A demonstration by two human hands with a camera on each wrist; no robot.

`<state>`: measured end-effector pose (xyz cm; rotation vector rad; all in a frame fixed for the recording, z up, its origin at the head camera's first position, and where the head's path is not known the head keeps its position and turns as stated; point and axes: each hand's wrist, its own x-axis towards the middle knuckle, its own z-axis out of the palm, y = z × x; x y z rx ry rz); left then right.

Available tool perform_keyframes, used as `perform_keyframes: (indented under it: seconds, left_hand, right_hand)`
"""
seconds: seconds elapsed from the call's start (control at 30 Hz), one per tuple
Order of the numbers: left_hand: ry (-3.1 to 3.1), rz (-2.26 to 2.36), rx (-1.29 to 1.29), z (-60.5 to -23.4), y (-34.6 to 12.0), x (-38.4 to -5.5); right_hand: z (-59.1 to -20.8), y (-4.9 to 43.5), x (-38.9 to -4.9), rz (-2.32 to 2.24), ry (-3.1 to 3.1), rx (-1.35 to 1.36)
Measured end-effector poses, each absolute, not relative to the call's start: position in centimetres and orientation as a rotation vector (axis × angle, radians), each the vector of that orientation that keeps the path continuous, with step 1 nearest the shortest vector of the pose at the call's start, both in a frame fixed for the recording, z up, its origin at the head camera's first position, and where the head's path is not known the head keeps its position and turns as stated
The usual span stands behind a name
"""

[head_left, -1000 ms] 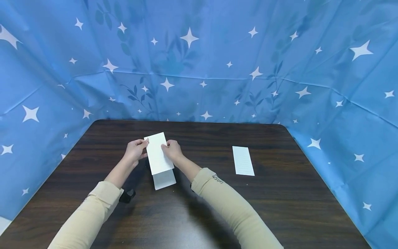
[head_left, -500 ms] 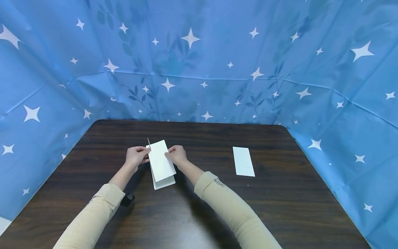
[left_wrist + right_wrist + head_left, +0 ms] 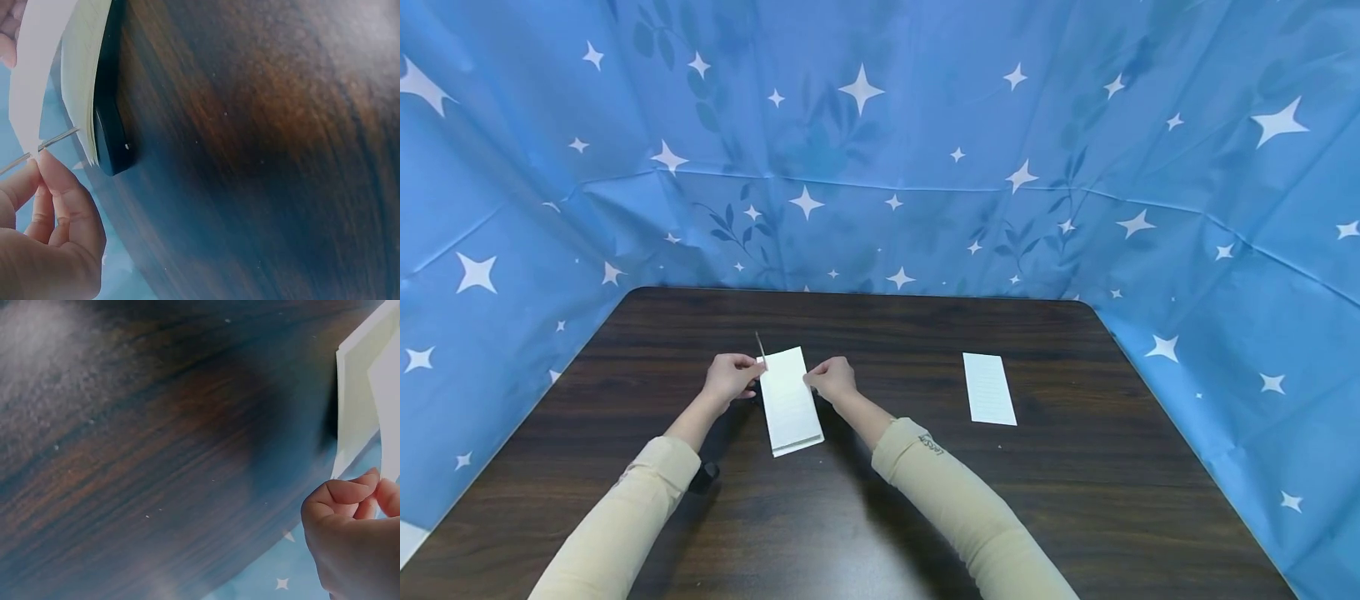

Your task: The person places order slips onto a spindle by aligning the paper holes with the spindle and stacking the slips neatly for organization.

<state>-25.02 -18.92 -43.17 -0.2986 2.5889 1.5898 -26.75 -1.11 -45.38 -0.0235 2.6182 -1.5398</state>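
In the head view, a white sheet of paper point(image 3: 790, 396) lies between both hands, at a slight tilt. My left hand point(image 3: 728, 379) pinches its upper left corner; my right hand point(image 3: 832, 379) pinches its right edge with thumb and finger. A thin metal spike point(image 3: 761, 344) sticks up at that left corner. From the left wrist, the spike point(image 3: 59, 137) runs past or through the sheet's corner, right by my fingertips, and into a stack of paper point(image 3: 81, 81). A black base point(image 3: 111, 137) lies under the stack. The held sheet point(image 3: 389, 394) is apart from the stack point(image 3: 355, 406).
Another white slip with faint lines point(image 3: 990, 388) lies flat on the dark wood table point(image 3: 1075, 500), to the right. A blue curtain with white stars point(image 3: 880, 150) hangs behind the table and along its sides.
Both hands have lowered the sheet and brought it closer over the stack. The spike, barely visible a second ago, now stands above the sheet's left corner. The right-hand slip stays put.
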Motion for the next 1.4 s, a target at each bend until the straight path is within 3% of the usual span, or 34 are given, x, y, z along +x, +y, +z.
perform_keyframes:
  seconds: [0.33,0.43,0.57,0.7,0.8,0.83,0.93,1.07,1.17,1.4]
  left_hand:
    - [2.735,1.390,-0.260,-43.8,-18.8,-25.3]
    - [2.791,1.292,-0.259,-43.8,-18.9,-25.2]
    - [2.834,1.187,-0.237,-43.6,-18.8,-25.1]
    - [2.860,1.117,-0.232,-43.5,-18.6,-25.0]
    - [2.872,1.082,-0.233,-43.6,-18.5,-25.0]
    - [2.874,1.073,-0.234,-43.7,-18.4,-25.1]
    - [2.888,1.050,-0.222,-43.8,-18.3,-25.3]
    - [2.918,1.001,-0.201,-44.0,-18.0,-25.3]
    - [2.947,0.955,-0.179,-44.0,-17.8,-25.1]
    - [2.937,0.942,-0.153,-44.2,-17.6,-25.1]
  right_hand:
    - [-44.3,-1.0,-26.4,-1.262,2.717,-0.067]
    - [-49.0,-1.4,-30.2,-1.140,2.747,-0.188]
    - [-59.2,-2.1,-37.9,-1.064,2.768,-0.296]
    - [-58.5,-2.3,-37.3,-1.016,2.713,-0.243]
    - [-50.7,-1.7,-31.7,-0.968,2.672,-0.218]
    - [-50.6,-1.7,-31.5,-0.983,2.673,-0.230]
    - [-43.7,-1.0,-26.7,-0.980,2.635,-0.225]
    - [-40.8,-0.6,-24.6,-0.976,2.613,-0.249]
    - [-41.6,-0.8,-25.1,-0.924,2.623,-0.249]
    - [-48.7,-1.6,-29.8,-0.768,2.746,-0.245]
